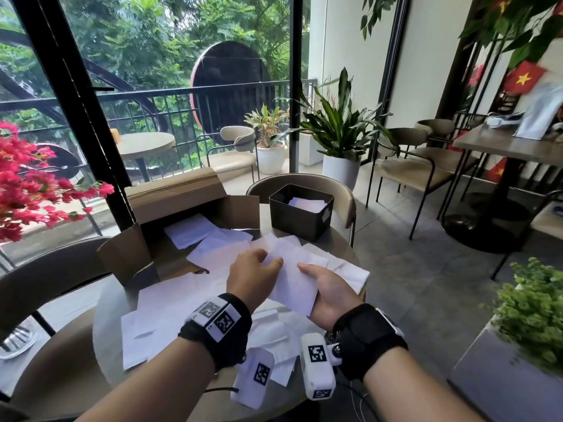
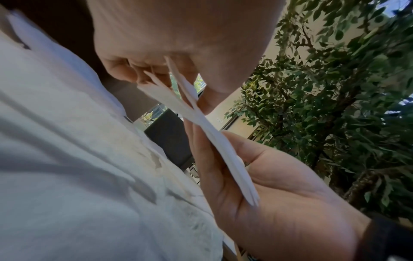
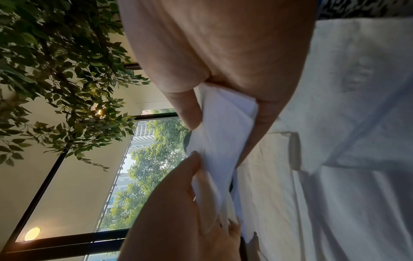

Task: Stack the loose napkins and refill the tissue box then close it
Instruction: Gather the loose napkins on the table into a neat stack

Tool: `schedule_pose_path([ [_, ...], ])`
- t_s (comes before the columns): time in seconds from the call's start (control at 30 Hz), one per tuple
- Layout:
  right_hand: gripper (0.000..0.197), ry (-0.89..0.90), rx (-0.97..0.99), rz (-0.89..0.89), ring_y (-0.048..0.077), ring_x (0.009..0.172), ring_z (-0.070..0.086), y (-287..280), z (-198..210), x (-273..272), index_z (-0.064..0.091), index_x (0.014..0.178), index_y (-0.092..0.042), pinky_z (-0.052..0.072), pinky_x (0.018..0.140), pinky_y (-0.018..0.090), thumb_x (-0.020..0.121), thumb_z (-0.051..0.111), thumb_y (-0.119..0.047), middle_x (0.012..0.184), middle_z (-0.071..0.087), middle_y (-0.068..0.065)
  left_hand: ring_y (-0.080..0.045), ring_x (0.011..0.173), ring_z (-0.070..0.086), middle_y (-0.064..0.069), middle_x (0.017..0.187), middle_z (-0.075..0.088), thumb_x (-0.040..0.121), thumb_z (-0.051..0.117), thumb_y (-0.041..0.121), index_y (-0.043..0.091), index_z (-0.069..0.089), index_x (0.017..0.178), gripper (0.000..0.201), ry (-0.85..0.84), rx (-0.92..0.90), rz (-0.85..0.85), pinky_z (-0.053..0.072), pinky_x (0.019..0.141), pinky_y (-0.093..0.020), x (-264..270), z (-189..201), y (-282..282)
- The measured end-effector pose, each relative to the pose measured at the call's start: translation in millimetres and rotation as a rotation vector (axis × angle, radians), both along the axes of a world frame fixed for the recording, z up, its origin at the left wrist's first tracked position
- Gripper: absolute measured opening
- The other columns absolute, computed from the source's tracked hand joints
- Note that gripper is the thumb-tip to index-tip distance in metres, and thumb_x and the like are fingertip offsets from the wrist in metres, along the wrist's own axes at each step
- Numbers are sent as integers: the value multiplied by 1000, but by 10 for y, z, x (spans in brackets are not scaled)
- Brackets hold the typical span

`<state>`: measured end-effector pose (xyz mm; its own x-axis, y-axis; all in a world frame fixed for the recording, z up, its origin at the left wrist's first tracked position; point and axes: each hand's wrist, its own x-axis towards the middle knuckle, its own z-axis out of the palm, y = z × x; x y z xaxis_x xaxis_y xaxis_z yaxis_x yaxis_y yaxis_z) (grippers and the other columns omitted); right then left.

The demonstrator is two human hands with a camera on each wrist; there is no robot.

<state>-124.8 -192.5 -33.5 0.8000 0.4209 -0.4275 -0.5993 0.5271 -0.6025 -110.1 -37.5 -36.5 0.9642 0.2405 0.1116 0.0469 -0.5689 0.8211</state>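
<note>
Where the round surface (image 1: 109, 303) meets its far left edge, an open cardboard box (image 1: 182, 208) lies with white napkins inside it. Loose napkins (image 1: 164, 303) are strewn across most of the surface, from the box down to the near edge. At the far right edge stands the black tissue box (image 1: 300, 219), open at the top, with white paper showing inside. Over the middle, a small stack of napkins (image 1: 294, 284) is held above the surface: the right hand (image 1: 332, 292) cradles it with thumb curled over its edge, and the left hand (image 1: 254, 277) pinches its far end.
</note>
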Motion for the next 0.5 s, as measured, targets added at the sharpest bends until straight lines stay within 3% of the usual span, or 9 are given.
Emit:
schedule_pose_path([
  [0.1,38,-3,2,-3,31,103,77,3,6,-6,72,120,8,52,105,42,110,44,-17,122,76,23,-27,83,65,-5,83,68,79,57,52,15,66,74,38,2,-45,-5,56,79,-44,14,-50,-6],
  [0.23,41,8,25,0,36,130,63,-27,6,-14,65,129,11,43,117,46,111,40,-16,132,70,26,-23,71,49,-4,72,52,93,62,35,13,50,69,34,7,-83,-8,42,66,-37,-2,-72,-40],
  [0.3,42,2,17,8,37,135,60,-37,-5,-12,62,133,12,41,119,47,111,38,-15,136,68,27,-21,77,56,-2,81,60,94,63,33,16,55,79,24,29,-80,-26,43,69,-34,-25,-86,-26],
  [0.37,41,-2,-8,15,38,135,60,-52,-27,4,63,134,11,39,121,49,110,40,-14,136,68,28,-19,87,62,0,95,66,94,64,35,17,61,99,19,55,-97,-59,47,73,-31,-60,-58,42],
  [0.43,38,-21,-48,8,39,130,63,-87,-40,21,64,134,9,40,121,50,109,44,-12,133,70,28,-15,84,63,4,95,66,95,65,36,18,62,110,24,65,-123,-59,47,70,-29,-54,-22,236],
  [0.5,37,-44,-72,-15,36,121,67,-139,-51,35,64,134,8,46,115,51,108,45,-9,132,70,27,-13,79,62,6,94,66,96,65,35,19,61,110,22,83,-86,-26,49,68,-29,-1,27,555],
])
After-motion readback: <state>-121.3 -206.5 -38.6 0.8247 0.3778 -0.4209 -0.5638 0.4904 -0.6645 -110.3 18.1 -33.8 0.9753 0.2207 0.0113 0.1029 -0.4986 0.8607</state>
